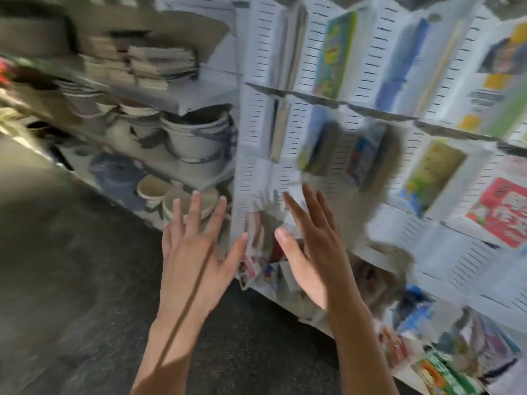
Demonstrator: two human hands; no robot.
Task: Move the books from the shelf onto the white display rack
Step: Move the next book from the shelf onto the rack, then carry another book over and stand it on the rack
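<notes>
The view is blurred by motion. The white display rack with slotted panels fills the right half and carries several colourful books, such as a green one and a red one. Stacks of books lie on the top board of the grey shelf at the left. My left hand and my right hand are both raised in front of the rack's lower left corner, fingers straight and spread, holding nothing.
Stacked pale buckets and bowls fill the shelf's lower boards. More colourful books and packets lie along the rack's bottom at the right. Dark floor spreads at the lower left.
</notes>
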